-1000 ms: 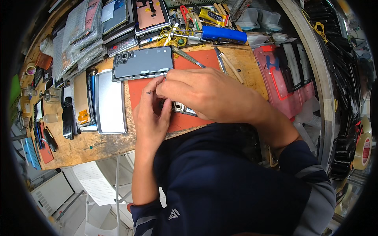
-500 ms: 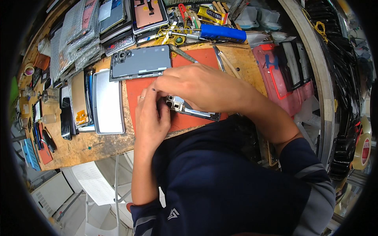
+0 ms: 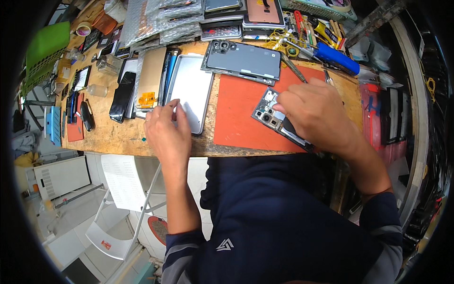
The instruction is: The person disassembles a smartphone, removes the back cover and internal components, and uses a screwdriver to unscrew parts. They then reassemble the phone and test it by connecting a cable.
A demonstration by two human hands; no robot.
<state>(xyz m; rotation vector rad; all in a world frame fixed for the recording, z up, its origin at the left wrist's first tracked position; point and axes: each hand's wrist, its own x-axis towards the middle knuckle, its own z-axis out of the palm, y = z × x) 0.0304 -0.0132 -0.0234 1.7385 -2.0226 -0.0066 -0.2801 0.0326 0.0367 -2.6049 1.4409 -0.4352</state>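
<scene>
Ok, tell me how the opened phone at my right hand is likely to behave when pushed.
The opened phone is likely stiff, as its edge shows no obvious bend. It may be fragile: inner parts around its camera sit bare. Being thin and flat, it seems more apt to slide than roll.

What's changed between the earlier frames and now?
The left hand has left the opened black-framed phone and moved leftward, now at the left side of the shallow silver rectangular tray. The view swung left. The right hand stays over the phone; the flat grey back panel still lies at the orange mat's upper edge.
</scene>
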